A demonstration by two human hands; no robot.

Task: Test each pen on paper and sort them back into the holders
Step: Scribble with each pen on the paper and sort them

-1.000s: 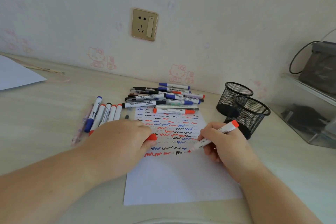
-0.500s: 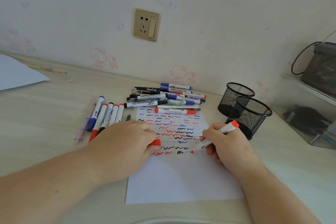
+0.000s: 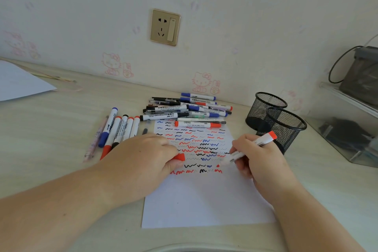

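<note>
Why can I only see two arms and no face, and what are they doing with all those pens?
The camera sits on the person's head and looks down, so you see only their own arms. The right hand holds a white marker with a red end, its tip down on the white sheet of paper, which is full of red, blue and black squiggles. The left hand rests on the sheet, and its grip is on the marker's red cap. Behind the sheet lies a pile of markers, and a row of markers lies on the left. Two black wire-mesh pen holders stand on the right of the pale wooden desk.
</note>
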